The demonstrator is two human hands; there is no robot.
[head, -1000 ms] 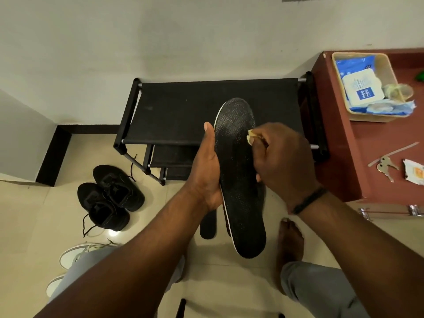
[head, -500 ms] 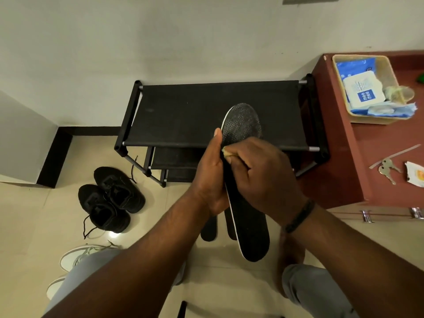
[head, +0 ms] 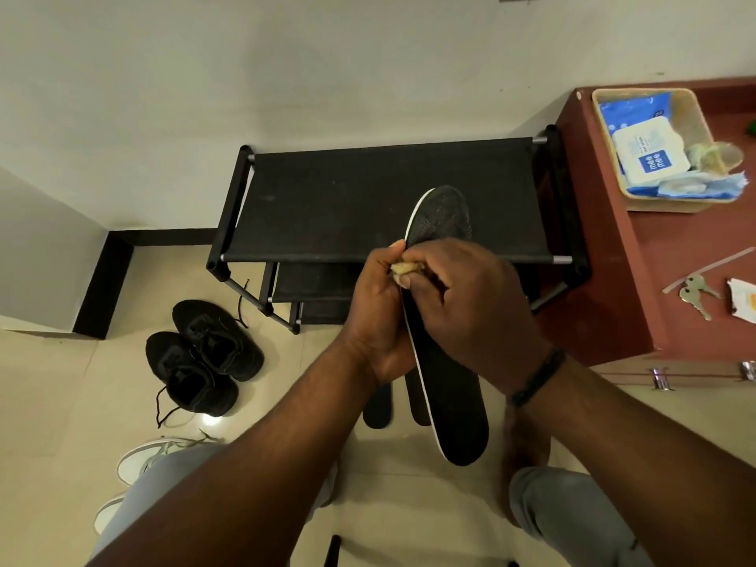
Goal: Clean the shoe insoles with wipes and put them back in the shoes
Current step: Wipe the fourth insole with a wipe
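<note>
The left hand (head: 378, 317) holds a black insole (head: 448, 354) from its left edge, with the thumb curled over the white rim and the palm behind it. The insole stands almost upright in front of the person, its rounded toe end up over the shoe rack (head: 384, 198) and its heel end down over the floor. The right hand (head: 470, 304) lies across the face of the insole. Its grip is closed: the fingertips are curled and pinch a small crumpled wipe (head: 403, 268), yellowish in colour, against the left edge of the insole, just beside the left thumb.

On the floor behind the held insole I can see parts of two more dark insoles (head: 378, 407), lying side by side; most of them is hidden by the hands. To the left stand two black shoes (head: 204, 354) with loose laces, touching each other. Nearer to the person are two white shoes (head: 139, 464), partly covered by the grey trouser leg.

At the right is a red-brown table (head: 671, 259). On it stands one beige tray (head: 703, 120) that holds a blue pack of wipes (head: 646, 157) with a white lid. Near the front of the table lie two keys (head: 695, 294) together, and one small white packet (head: 742, 300) is just beside them at the frame edge.
</note>
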